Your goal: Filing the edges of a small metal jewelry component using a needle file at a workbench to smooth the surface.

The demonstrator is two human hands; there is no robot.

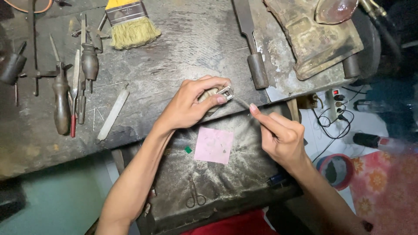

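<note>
Left hand [191, 104] pinches a small shiny silver metal piece [224, 92] above the pink paper square [214, 145]. Right hand [281, 132] is closed on a thin metal file [242, 102] touching it; a slip could jab the fingertips [221, 99].

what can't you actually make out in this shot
- Head view: the small metal piece is mostly covered by the left hand fingers; its shape is unclear.
- Thin tool: its tip against the piece is too small to tell, and the right hand hides its handle.
- Paintbrush: handle cut off by the top edge.
- Scissors: dim, dusty, details lost.
</note>
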